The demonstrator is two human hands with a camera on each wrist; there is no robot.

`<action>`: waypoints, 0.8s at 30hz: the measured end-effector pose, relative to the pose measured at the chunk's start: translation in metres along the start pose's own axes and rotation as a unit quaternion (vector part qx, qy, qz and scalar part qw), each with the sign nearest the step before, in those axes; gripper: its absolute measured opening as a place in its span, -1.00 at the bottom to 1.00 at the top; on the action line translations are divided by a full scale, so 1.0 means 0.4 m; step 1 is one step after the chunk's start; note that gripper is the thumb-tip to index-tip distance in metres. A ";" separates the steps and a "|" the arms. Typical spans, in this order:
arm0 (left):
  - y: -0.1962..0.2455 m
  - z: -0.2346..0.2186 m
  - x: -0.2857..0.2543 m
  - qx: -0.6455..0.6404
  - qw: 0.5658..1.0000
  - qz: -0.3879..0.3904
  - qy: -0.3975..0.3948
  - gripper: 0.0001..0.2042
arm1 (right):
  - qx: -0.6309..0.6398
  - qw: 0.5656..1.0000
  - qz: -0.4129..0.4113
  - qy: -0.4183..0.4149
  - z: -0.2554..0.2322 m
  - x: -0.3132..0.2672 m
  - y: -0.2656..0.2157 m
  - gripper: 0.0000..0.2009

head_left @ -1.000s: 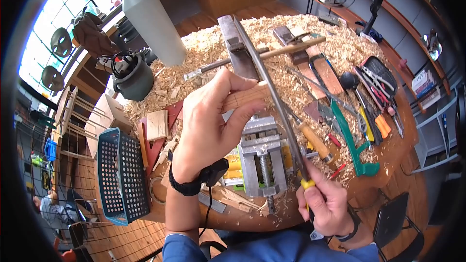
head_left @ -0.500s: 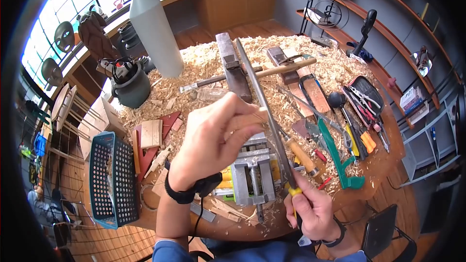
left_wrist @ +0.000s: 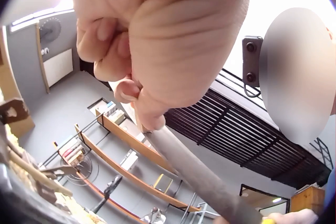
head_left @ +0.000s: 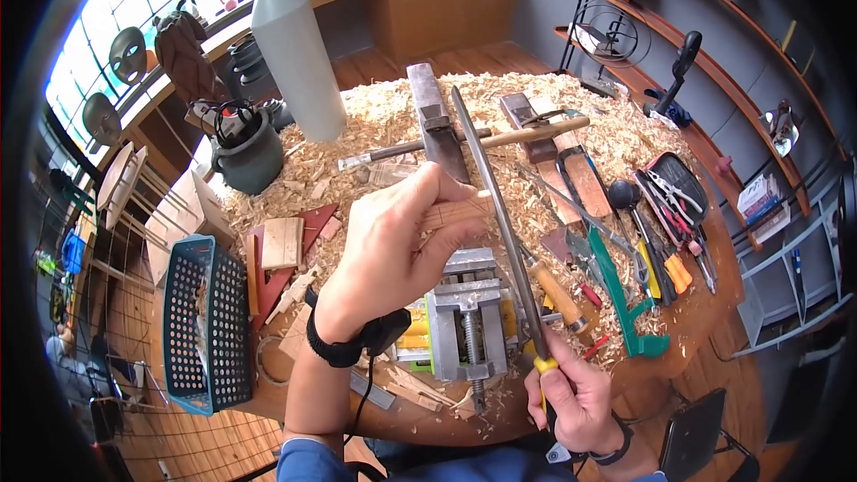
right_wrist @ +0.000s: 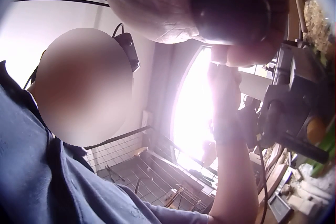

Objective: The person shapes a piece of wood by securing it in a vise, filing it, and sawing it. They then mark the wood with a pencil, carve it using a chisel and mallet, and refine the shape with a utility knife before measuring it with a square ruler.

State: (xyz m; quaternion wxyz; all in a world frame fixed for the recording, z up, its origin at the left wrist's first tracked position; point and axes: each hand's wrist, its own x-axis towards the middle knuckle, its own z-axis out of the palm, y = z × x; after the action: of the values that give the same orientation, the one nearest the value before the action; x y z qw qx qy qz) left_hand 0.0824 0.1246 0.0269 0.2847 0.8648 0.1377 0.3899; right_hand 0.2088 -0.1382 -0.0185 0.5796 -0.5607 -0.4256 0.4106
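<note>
My left hand pinches a small piece of wood with pencil lines on it, between thumb and fingers. The wood is held up above the vise, its right end against a long steel file. My right hand grips the file by its yellow and black handle, low on the right, with the blade pointing away from me. In the left wrist view the file's blade runs right beside the left fingertips. The handle's dark rounded end shows under the palm in the right wrist view.
Shavings cover the table's far side around a hand plane and a wooden-handled hammer. To the right lie a wooden tool handle, a green tool and pliers. A blue-green basket stands left.
Over the last half second the file has slid back toward me along the wood's end. Both hands keep their grips. The head view has shifted a little.
</note>
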 end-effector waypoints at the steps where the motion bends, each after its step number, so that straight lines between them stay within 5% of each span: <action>1: -0.004 0.001 -0.001 0.003 1.000 -0.001 0.002 -0.77 | 0.000 1.000 -0.001 -0.003 0.001 0.004 0.000 -0.48; 7: 0.004 0.030 0.000 -0.029 0.996 0.075 -0.026 -0.77 | 0.001 1.000 0.014 0.017 -0.014 0.010 0.000 -0.44; 11: 0.007 0.013 -0.004 -0.007 1.000 -0.003 0.003 -0.79 | 0.005 1.000 0.014 0.018 0.001 -0.005 0.004 -0.48; 13: 0.005 0.034 -0.005 -0.033 0.997 0.069 -0.022 -0.80 | 0.009 0.999 0.016 0.026 -0.002 0.001 0.004 -0.47; 21: 0.015 0.021 -0.008 0.019 0.999 0.033 0.018 -0.79 | 0.013 0.999 0.016 0.027 0.001 -0.003 -0.003 -0.47; 24: 0.022 0.025 -0.013 -0.013 0.998 0.053 -0.025 -0.76 | 0.023 0.999 0.020 0.040 0.005 0.005 -0.006 -0.47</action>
State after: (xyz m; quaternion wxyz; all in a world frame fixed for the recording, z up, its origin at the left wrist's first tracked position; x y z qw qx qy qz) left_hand 0.0867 0.1114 0.0237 0.2779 0.8768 0.0797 0.3842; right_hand 0.2073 -0.1357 -0.0160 0.6006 -0.5716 -0.3811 0.4091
